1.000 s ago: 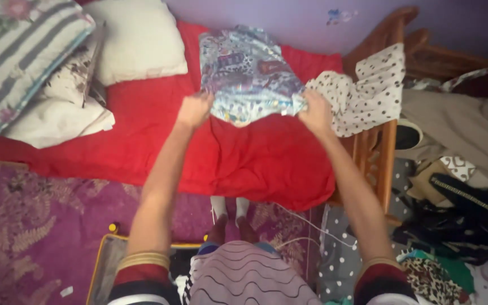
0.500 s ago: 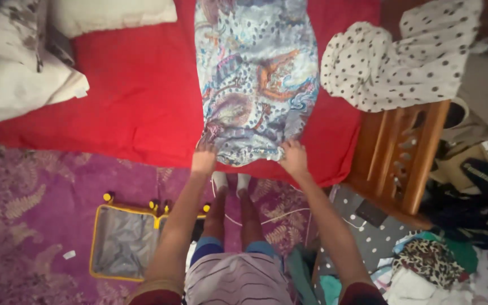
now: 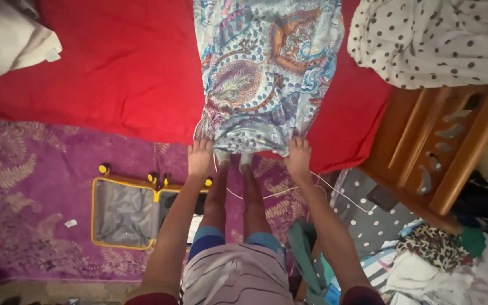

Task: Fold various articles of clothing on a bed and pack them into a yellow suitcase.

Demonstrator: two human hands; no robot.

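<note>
Fingers of the left hand (image 3: 200, 158) and right hand (image 3: 299, 157) pinch the lower corners of a blue paisley cloth (image 3: 266, 68) spread flat down the centre top of the frame over a red bedsheet (image 3: 125, 68), with a polka-dot cloth (image 3: 436, 39) at upper right.

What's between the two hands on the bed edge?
Head view: only the patterned cloth's hem spans left hand to right hand.

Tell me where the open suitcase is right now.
In the head view, the suitcase lies open on the purple rug, lower left, just below the red bed and beside the person's left arm.
</note>
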